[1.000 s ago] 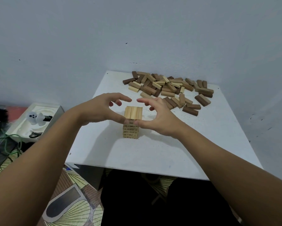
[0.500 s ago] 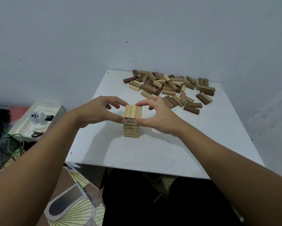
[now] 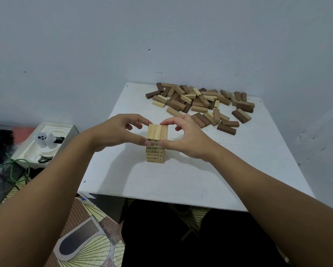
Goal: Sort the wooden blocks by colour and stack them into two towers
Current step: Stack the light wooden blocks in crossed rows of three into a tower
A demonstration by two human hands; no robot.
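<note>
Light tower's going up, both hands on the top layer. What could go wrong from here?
1. Both hands, left hand and right hand, pinch the top layer; uneven pressure could shift it or topple the narrow light tower.
2. The loose pile mixes dark and light blocks, so a wrong-colour pick is likely.

both hands (image 3: 121, 132) (image 3: 186, 137) around top of pale block tower (image 3: 156, 145) on white table (image 3: 181, 180)

Pale tower (image 3: 155, 145) and loose blocks (image 3: 200, 105) — bare matt wood; table (image 3: 181, 180) — matt white, faintly speckled.
</note>
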